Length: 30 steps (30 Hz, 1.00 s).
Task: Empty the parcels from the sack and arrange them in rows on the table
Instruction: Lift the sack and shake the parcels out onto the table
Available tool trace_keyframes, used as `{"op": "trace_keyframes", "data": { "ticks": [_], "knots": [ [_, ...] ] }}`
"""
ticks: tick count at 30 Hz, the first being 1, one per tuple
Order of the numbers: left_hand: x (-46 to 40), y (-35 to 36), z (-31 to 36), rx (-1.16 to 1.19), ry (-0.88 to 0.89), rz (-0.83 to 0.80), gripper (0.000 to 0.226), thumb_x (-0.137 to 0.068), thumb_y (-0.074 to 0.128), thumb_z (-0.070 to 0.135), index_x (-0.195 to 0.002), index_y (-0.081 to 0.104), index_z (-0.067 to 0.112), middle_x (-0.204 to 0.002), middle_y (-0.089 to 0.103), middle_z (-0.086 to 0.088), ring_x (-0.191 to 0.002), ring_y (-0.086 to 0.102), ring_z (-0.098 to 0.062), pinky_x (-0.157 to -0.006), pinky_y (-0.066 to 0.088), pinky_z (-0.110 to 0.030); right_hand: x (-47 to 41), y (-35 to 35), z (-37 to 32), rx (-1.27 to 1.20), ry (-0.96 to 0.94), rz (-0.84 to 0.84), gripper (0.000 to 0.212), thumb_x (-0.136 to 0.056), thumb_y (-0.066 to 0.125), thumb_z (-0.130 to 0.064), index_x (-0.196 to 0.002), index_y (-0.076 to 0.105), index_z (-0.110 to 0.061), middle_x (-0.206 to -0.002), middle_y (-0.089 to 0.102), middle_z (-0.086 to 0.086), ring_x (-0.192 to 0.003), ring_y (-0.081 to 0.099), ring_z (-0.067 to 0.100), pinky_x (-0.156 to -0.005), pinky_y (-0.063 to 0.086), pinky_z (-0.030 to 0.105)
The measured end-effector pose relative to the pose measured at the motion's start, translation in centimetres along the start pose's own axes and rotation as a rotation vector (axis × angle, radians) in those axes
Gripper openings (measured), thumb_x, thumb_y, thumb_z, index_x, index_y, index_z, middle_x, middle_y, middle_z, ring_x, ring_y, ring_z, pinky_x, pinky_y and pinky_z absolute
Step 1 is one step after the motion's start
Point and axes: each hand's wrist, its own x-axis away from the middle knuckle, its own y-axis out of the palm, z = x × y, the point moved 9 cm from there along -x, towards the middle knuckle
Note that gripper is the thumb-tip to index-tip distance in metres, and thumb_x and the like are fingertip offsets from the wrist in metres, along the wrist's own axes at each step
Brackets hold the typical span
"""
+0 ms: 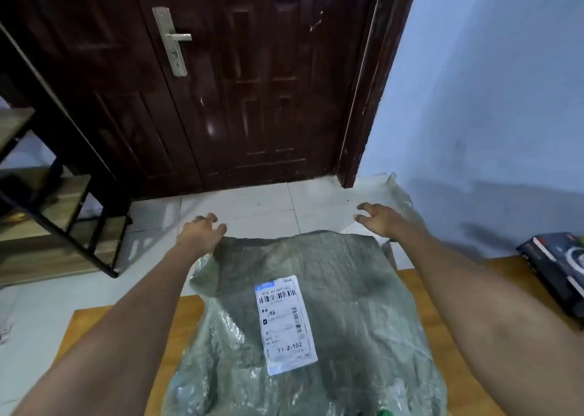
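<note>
Both arms reach out over the far end of the grey-green woven plastic sack (303, 321). The left hand (202, 230), fingers loosely spread, touches its far-left corner; the right hand (377, 218) hovers spread wide, holding nothing, likely going for the other corner. The sack lies crinkly and glossy, centre-bottom of frame on the orange-brown wooden table (442, 292), white paper shipping label (286, 324) facing up.

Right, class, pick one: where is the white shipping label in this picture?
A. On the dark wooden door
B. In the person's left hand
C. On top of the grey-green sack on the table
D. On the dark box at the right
C: the white shipping label lies flat on the grey-green sack, which rests on the wooden table.
</note>
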Motion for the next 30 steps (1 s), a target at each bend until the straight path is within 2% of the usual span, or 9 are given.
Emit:
{"op": "trace_keyframes", "data": {
  "ticks": [3, 7, 10, 13, 16, 18, 22, 26, 30],
  "knots": [
    [-0.8, 1.4, -1.0, -0.015, -0.017, -0.047, 0.05, -0.093, 0.04, 0.052, -0.13, 0.049, 0.02, -0.139, 0.048, -0.013, -0.125, 0.046, -0.035, -0.104, 0.037, -0.045, -1.2, 2.0, 0.6, -0.048, 0.036, -0.062, 0.053, -0.096, 0.04, -0.056, -0.143, 0.04, -0.03, -0.148, 0.042, 0.009, -0.133, 0.041, 0.03, -0.11, 0.033, 0.04],
    [-1.2, 3.4, -1.5, 0.085, -0.02, -0.176, 0.043, -0.094, 0.046, 0.048, -0.123, 0.054, 0.018, -0.131, 0.056, -0.012, -0.118, 0.051, -0.031, -0.093, 0.038, -0.034, -2.1, 4.6, 0.8, -0.443, 0.154, -0.159, 0.056, -0.095, 0.041, -0.057, -0.142, 0.043, -0.027, -0.152, 0.038, 0.003, -0.134, 0.042, 0.025, -0.101, 0.033, 0.034],
    [-1.0, 3.5, -1.4, 0.096, 0.008, -0.177, 0.035, -0.095, 0.046, 0.045, -0.112, 0.06, 0.018, -0.12, 0.063, -0.009, -0.108, 0.054, -0.026, -0.086, 0.037, -0.031, -1.7, 6.5, 1.4, -0.674, 0.297, -0.318, 0.061, -0.094, 0.04, -0.062, -0.144, 0.042, -0.028, -0.151, 0.036, 0.008, -0.129, 0.046, 0.028, -0.095, 0.038, 0.035],
    [-0.9, 3.6, -1.0, 0.037, 0.059, -0.157, 0.032, -0.096, 0.046, 0.042, -0.101, 0.065, 0.017, -0.11, 0.066, -0.007, -0.102, 0.056, -0.025, -0.083, 0.039, -0.031, -1.7, 8.0, 2.9, -0.652, 0.354, -0.421, 0.06, -0.085, 0.048, -0.069, -0.132, 0.053, -0.033, -0.127, 0.055, 0.003, -0.11, 0.059, 0.024, -0.102, 0.043, 0.041],
    [-0.9, 3.3, -0.5, 0.002, 0.085, -0.109, 0.029, -0.095, 0.05, 0.038, -0.096, 0.067, 0.014, -0.102, 0.067, -0.007, -0.098, 0.059, -0.026, -0.08, 0.042, -0.031, -2.4, 8.6, 4.4, -0.66, 0.375, -0.416, 0.055, -0.081, 0.062, -0.057, -0.121, 0.063, -0.019, -0.11, 0.069, 0.005, -0.102, 0.066, 0.024, -0.102, 0.046, 0.041],
    [-0.7, 2.9, -0.1, -0.012, 0.113, -0.064, 0.027, -0.096, 0.051, 0.032, -0.093, 0.067, 0.011, -0.098, 0.068, -0.008, -0.094, 0.06, -0.028, -0.078, 0.043, -0.033, -2.3, 8.2, 4.1, -0.652, 0.341, -0.379, 0.043, -0.087, 0.061, -0.042, -0.118, 0.065, -0.012, -0.112, 0.068, 0.007, -0.102, 0.065, 0.024, -0.097, 0.05, 0.039],
    [1.0, 0.9, 1.3, 0.015, 0.214, 0.122, 0.022, -0.095, 0.051, 0.02, -0.083, 0.063, 0.008, -0.081, 0.069, -0.013, -0.082, 0.06, -0.035, -0.068, 0.042, -0.036, -1.6, 6.8, 3.0, -0.543, 0.162, -0.254, 0.026, -0.089, 0.066, -0.031, -0.111, 0.066, -0.017, -0.116, 0.059, 0.003, -0.111, 0.058, 0.021, -0.094, 0.047, 0.031],
    [4.0, -1.3, 2.3, 0.042, 0.291, 0.283, 0.025, -0.095, 0.052, 0.016, -0.071, 0.049, 0.015, -0.066, 0.056, -0.005, -0.07, 0.054, -0.036, -0.064, 0.031, -0.034, 0.3, 3.8, 2.1, -0.535, 0.017, 0.004, 0.021, -0.079, 0.074, -0.017, -0.099, 0.067, -0.017, -0.093, 0.064, -0.002, -0.091, 0.06, 0.016, -0.075, 0.046, 0.024],
    [6.5, -4.0, 1.7, 0.107, 0.289, 0.373, 0.022, -0.096, 0.052, 0.02, -0.074, 0.048, 0.021, -0.071, 0.047, 0.005, -0.076, 0.048, -0.026, -0.069, 0.036, -0.038, 3.1, 0.8, 0.8, -0.615, -0.137, 0.209, 0.025, -0.077, 0.066, -0.001, -0.096, 0.065, -0.016, -0.094, 0.067, -0.004, -0.08, 0.06, 0.008, -0.066, 0.042, 0.017]
  ]
}}
